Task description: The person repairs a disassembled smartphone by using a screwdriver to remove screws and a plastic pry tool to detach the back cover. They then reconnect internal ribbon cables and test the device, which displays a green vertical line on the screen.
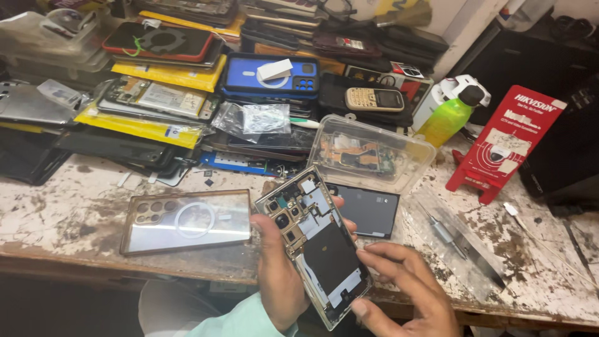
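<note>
Item 1: scuffed white workbench (75, 212), paint worn, its front edge just beneath your hands. The opened phone sits over that edge; a slip would send it past the bench and not onto it.

Item 2: stacked heap of phones, cases and yellow pouches (187, 81) filling the back of the bench. A far reach could topple it toward you.

Item 3: clear phone case with a ring and camera cut-outs (186, 221), lying flat just left of your left hand. Your elbow could push it off the front edge.

Item 4: clear plastic box holding a circuit board (369, 153), lid tilted, behind the phone. A knock could spill the board.

Item 5: back-off smartphone with bare boards and black battery (315, 243), tilted, above the bench edge. Your left hand (277, 274) grasps it from below, thumb on its left rim. Your right hand (405, 290) is loosely curled, fingertips on the lower right corner, holding nothing else. Pressing there could flex the frame or crease the battery.

Item 6: dark flat rectangular panel (369, 211) beside the phone, possibly its back cover; the view is too dim to say. It could get scratched.

Item 7: small metal-handled screwdriver (440, 232) on a plastic sleeve, right of the panel. It could roll.
</note>
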